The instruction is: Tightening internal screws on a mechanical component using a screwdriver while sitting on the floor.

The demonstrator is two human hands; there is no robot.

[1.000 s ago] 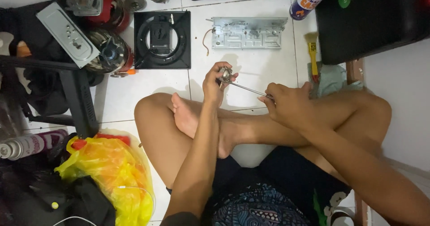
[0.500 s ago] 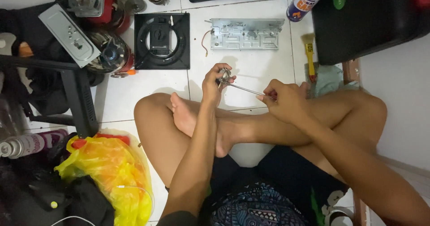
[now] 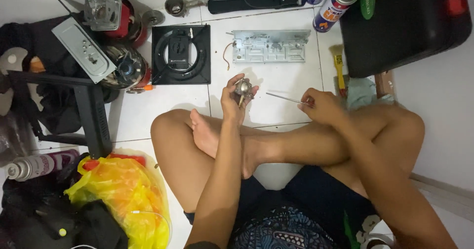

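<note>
I sit cross-legged on a white tiled floor. My left hand holds up a small round metal part between its fingertips. My right hand grips a thin metal rod-like tool, whose tip points left toward the part with a clear gap between them. Straight ahead lies a flat grey metal plate with a short wire at its left end. A black square burner frame lies to its left.
A black case sits at the far right, with two spray cans beside it. A yellow-handled brush lies near a cloth. Red canisters and a grey panel are at the far left, a yellow plastic bag near left.
My right hand has drawn the thin tool out to the right, away from the metal part. My left hand has turned the part upward a little.
</note>
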